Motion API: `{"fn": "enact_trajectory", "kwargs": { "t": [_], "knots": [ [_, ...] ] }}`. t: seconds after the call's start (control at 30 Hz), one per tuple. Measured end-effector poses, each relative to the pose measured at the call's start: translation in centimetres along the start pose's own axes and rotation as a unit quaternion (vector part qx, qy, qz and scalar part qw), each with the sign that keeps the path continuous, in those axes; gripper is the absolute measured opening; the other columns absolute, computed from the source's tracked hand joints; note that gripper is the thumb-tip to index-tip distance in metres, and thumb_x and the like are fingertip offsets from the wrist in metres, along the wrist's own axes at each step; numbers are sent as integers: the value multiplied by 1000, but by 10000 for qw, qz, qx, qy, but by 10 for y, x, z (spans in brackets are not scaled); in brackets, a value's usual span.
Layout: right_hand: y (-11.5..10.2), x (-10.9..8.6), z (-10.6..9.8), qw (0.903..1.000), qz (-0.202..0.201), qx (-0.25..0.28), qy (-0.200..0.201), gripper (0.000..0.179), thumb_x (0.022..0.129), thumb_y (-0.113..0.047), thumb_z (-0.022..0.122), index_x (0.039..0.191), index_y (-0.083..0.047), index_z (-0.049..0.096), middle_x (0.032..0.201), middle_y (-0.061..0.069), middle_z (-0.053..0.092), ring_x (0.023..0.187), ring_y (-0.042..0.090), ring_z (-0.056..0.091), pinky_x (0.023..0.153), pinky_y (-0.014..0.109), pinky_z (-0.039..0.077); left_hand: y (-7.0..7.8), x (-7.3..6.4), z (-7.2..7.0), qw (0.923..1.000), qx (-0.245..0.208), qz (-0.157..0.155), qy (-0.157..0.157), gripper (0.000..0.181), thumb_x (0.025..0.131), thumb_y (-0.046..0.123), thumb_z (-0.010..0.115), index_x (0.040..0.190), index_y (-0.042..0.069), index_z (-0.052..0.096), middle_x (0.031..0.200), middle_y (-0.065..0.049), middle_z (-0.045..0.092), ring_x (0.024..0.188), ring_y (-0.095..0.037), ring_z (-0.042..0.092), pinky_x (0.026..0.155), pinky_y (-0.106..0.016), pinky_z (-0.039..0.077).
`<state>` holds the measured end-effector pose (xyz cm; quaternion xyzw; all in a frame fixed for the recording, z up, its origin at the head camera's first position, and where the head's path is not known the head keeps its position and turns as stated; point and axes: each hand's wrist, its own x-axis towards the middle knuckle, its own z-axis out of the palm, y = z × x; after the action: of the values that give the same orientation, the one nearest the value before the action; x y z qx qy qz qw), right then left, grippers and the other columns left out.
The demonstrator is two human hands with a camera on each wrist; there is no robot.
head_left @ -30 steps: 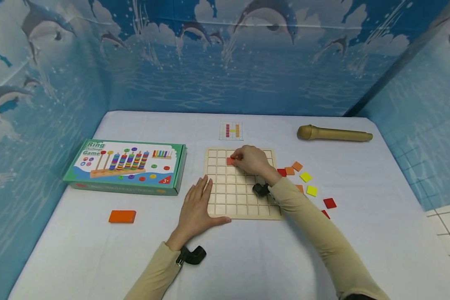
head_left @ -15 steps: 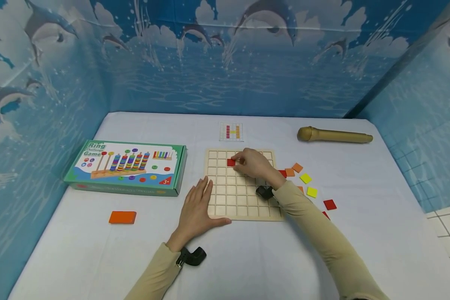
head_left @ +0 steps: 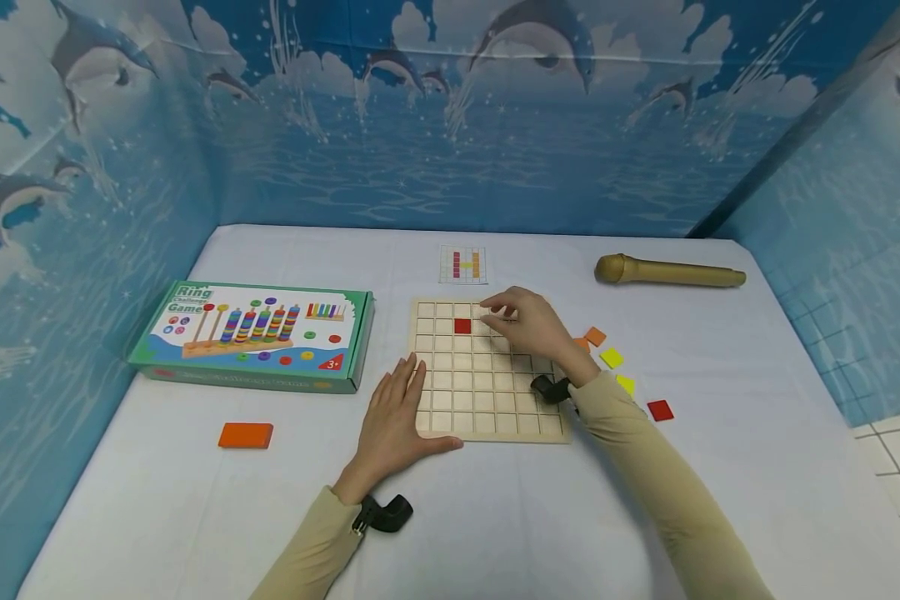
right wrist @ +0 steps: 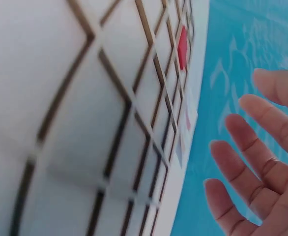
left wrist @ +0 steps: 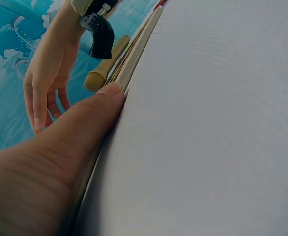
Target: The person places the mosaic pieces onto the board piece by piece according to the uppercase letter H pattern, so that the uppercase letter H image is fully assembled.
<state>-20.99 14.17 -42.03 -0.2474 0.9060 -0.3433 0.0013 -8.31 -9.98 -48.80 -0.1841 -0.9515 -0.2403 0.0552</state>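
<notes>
A pale wooden grid board (head_left: 450, 400) lies on the white table. One red square tile (head_left: 462, 326) fills a cell in its upper left part; the right wrist view shows this red tile (right wrist: 182, 48) too. My right hand (head_left: 532, 321) hovers just right of the tile, over the board, and holds nothing; its fingers (right wrist: 242, 172) are loosely bent and apart. Along the board's left edge lie the extended fingers of my left hand (head_left: 392, 417), and its thumb (left wrist: 92, 115) rests at the front edge.
Behind the board lies a small pattern card (head_left: 462, 264). Orange tiles (head_left: 595, 336), yellow tiles (head_left: 612, 357) and a red tile (head_left: 660, 410) are scattered at right. A golden microphone-shaped object (head_left: 675, 271) lies behind them. At left are a game box (head_left: 251, 333) and an orange block (head_left: 245, 435).
My right hand has let go of the red tile, leaving it in its cell, and has moved to the right with its fingers spread. The left hand has stayed in place.
</notes>
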Motion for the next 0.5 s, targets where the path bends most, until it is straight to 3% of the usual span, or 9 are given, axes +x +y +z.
{"fn": "enact_trajectory", "kwargs": {
  "t": [0.3, 0.5],
  "knots": [
    [17, -24, -29, 9920, -263, 133, 1229, 23, 87, -17, 70, 106, -3, 72, 97, 10, 65, 85, 27, 58, 74, 44, 48, 0, 0, 0, 10000, -20, 0, -5, 117, 66, 68, 71, 149, 1, 24, 155, -13, 18, 142, -26, 10, 113, -41, 11],
    [28, -42, -47, 9894, -10, 21, 1453, 22, 86, -17, 72, 103, -3, 73, 97, 10, 66, 86, 28, 59, 75, 46, 48, -1, 0, 1, 10000, 0, 11, 3, 117, 66, 69, 71, 149, 1, 24, 155, -13, 18, 142, -26, 10, 113, -40, 10]
  ]
}}
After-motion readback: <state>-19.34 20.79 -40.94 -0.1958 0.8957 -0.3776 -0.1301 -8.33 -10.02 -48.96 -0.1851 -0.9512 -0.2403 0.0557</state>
